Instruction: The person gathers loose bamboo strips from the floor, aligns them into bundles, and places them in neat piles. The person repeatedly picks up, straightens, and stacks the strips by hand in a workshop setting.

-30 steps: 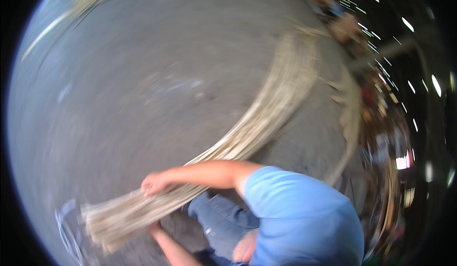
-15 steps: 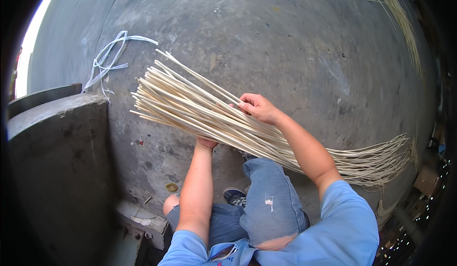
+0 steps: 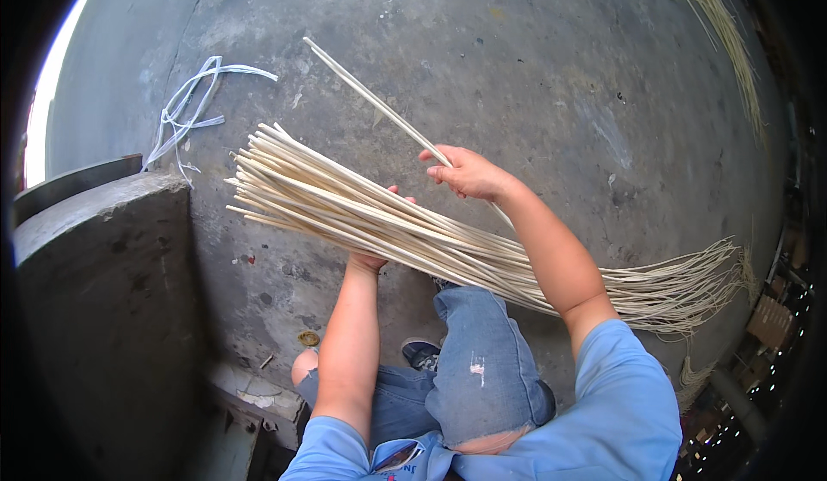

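A thick bundle of pale rattan canes [image 3: 327,190] lies slantwise across my lap, its cut ends fanned at the left and its thin tails trailing off to the right. My left hand [image 3: 369,262] supports it from beneath; fingertips show curled up beyond its far side, with the palm hidden. Pinched in my right hand [image 3: 468,173] are about two rattan canes [image 3: 370,96], lifted away from the bundle's far side. Their left ends stick out toward the upper left, while their other ends run back behind my right forearm toward the bundle.
White plastic strapping [image 3: 183,119] lies loose on the grey concrete floor [image 3: 517,68]. A concrete block [image 3: 103,205] stands at the left. More thin canes [image 3: 719,33] lie at the far right. A small yellowish ring [image 3: 308,338] rests near my knee.
My right hand has moved up and away from the bundle, drawing about two canes apart from it. The left hand stays under the bundle, with its fingertips now showing on the far side.
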Motion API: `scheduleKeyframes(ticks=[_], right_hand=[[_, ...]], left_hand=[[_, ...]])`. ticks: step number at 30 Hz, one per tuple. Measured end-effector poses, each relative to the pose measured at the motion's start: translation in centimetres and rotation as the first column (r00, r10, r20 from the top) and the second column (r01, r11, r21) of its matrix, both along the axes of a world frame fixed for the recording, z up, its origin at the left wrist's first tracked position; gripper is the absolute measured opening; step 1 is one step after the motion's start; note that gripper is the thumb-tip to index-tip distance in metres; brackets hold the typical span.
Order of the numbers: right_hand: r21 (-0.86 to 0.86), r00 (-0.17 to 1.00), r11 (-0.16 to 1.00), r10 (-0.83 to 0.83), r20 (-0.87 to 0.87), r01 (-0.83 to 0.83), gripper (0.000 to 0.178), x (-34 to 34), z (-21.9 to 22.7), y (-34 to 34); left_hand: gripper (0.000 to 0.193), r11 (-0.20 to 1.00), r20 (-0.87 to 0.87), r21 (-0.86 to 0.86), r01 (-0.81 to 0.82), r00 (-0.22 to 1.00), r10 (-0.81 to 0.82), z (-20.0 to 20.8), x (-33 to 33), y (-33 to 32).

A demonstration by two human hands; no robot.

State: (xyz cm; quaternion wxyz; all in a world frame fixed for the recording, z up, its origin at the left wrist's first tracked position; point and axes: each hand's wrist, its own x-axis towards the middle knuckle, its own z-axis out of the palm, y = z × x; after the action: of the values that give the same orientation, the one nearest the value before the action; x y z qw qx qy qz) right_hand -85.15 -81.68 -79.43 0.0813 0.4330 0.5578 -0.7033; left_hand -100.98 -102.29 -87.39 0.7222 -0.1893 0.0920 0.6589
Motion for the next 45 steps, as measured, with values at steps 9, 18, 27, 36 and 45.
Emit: scheduleKeyframes(ticks=[9, 18, 27, 36, 45], right_hand=[[-0.187, 0.978, 0.977, -0.129, -0.161, 0.098, 0.027, -2.0, 1.5, -1.5], [-0.25, 0.935, 0.968, -0.077, -0.347, -0.012, 0.024, -2.6, 1.6, -0.1], [-0.043, 0.982, 0.99, -0.137, -0.133, 0.132, 0.023, -3.6, 1.7, 0.9], [-0.076, 0.988, 0.997, 0.001, -0.157, -0.013, 0.03, -4.2, 3.3, -0.4], [0.284, 0.998, 0.957, -0.063, -0.017, 0.065, 0.022, -3.2, 1.6, 0.3]], left_hand=[[0.066, 0.998, -0.068, -0.048, -0.049, 0.997, 0.046, -0.2, 0.1, -0.5], [0.064, 0.994, 0.007, -0.108, -0.034, 0.999, 0.035, -0.4, 0.1, -0.3], [0.066, 1.0, -0.041, -0.006, -0.025, 0.999, 0.025, 0.9, 0.0, 0.2], [0.063, 0.997, 0.032, -0.062, -0.043, 0.998, 0.045, 0.0, -0.4, -0.6], [0.062, 1.0, -0.003, 0.023, -0.015, 1.0, 0.015, 1.0, 0.2, 0.7]])
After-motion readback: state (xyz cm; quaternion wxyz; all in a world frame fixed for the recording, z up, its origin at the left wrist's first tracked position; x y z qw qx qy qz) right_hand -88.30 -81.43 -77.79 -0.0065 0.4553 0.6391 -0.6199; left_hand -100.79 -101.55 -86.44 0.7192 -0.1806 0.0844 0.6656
